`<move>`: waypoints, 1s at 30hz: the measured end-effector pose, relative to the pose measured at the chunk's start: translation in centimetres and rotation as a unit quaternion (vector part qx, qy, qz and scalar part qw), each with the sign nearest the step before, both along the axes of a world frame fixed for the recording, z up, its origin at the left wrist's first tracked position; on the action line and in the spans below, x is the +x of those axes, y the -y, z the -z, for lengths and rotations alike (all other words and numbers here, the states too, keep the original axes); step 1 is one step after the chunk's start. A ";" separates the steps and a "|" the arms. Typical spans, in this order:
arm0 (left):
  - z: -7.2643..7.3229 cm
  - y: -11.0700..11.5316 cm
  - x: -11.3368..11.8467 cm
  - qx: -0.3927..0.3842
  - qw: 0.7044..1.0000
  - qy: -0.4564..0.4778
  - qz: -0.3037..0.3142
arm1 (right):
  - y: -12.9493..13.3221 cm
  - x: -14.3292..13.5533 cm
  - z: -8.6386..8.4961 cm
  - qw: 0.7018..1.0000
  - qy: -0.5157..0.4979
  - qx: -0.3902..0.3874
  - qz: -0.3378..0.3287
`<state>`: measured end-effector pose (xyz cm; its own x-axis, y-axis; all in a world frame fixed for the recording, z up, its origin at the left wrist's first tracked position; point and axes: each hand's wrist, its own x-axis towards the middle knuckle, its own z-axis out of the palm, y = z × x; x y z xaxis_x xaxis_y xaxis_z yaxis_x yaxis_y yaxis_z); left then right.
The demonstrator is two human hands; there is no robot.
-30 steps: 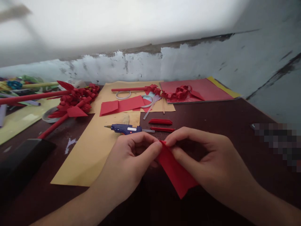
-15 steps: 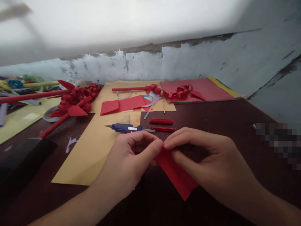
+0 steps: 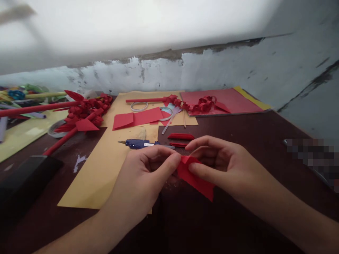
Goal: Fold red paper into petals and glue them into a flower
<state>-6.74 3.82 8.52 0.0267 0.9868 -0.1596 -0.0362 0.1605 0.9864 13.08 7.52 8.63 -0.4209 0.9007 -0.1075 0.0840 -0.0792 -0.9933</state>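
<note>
A small piece of red paper [image 3: 198, 180] is held between both hands, its top edge folded over and its lower end hanging down to the right. My left hand [image 3: 150, 173] pinches its upper left corner between thumb and forefinger. On the right side, my right hand [image 3: 222, 160] has its thumb on the front of the paper, with the other fingers curled behind. Just beyond the hands lie a blue glue gun [image 3: 137, 143] and two narrow folded red pieces [image 3: 181, 136].
Yellow paper [image 3: 92, 176] lies at left, with red paper strips [image 3: 140, 118] and tape rings [image 3: 139, 106] farther back. Red paper flowers [image 3: 87, 113] and a black object [image 3: 29, 183] are at left. A red folder [image 3: 222, 100] lies near the wall.
My right hand has shifted its grip, with its thumb now on the front of the paper and its forefinger raised. The paper's lower end has swung up, and its top edge shows a fold.
</note>
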 end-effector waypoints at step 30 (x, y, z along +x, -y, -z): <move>-0.3 1.2 0.4 0.136 0.982 -0.132 -0.003 | -0.2 0.2 -0.4 0.995 -0.095 0.015 0.030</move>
<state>-6.29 2.65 8.84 0.0141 0.9938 0.1102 0.2257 -0.1105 0.9679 13.26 7.75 8.99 -0.3760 0.9266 -0.0037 -0.1086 -0.0481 -0.9929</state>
